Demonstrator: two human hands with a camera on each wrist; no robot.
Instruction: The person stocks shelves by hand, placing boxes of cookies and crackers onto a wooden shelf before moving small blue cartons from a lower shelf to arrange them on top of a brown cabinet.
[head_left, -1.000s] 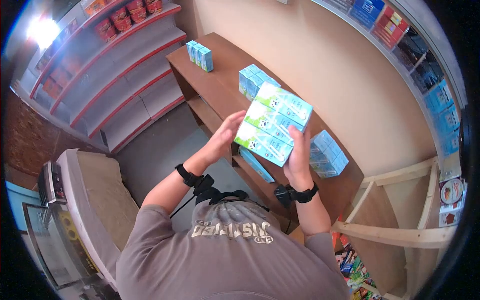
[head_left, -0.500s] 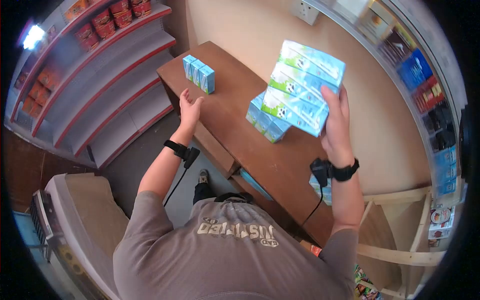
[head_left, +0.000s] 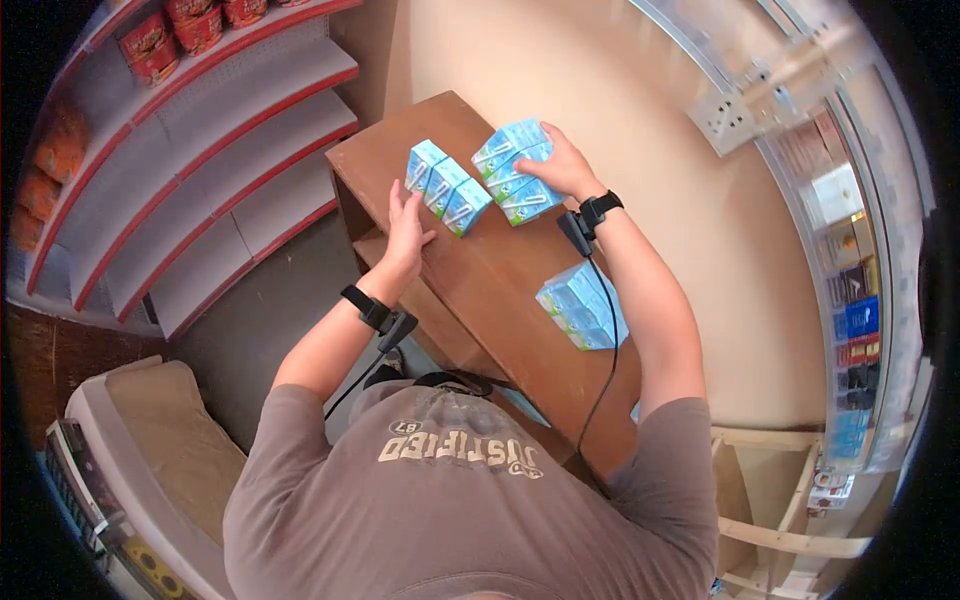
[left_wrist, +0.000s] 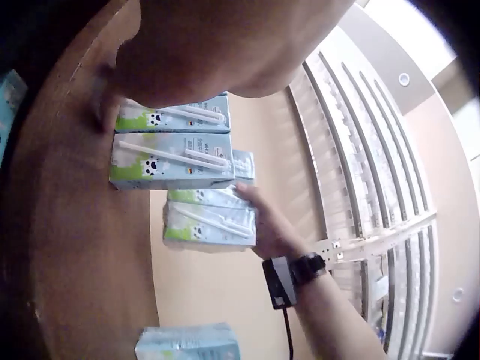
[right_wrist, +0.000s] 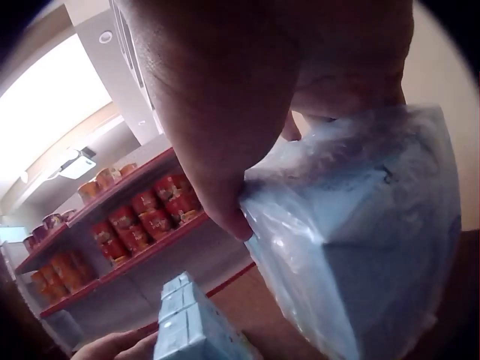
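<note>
My right hand [head_left: 565, 172] grips a plastic-wrapped pack of light blue drink cartons [head_left: 503, 150], with straws on their sides, at the back of the brown counter [head_left: 490, 280]. Its thumb lies over the near side of the wrap [right_wrist: 352, 255]. Just left of that pack stands a row of three similar cartons [head_left: 447, 187], close beside it. My left hand [head_left: 405, 238] is at the row's left end, fingers extended along the carton side. From the left wrist, the row [left_wrist: 172, 161] overlaps the held pack [left_wrist: 210, 225].
Another wrapped pack [head_left: 583, 308] stands nearer on the counter, beneath my right forearm. White shelves with red edges [head_left: 250, 150] hold red tubs [head_left: 195, 30] at the left. A wall-mounted display [head_left: 850, 300] runs along the right, above a wooden frame [head_left: 790, 540].
The right hand has carried its pack from the right, lowering it beside the three-carton row. The left hand has left the first pack's side and reached forward to the row.
</note>
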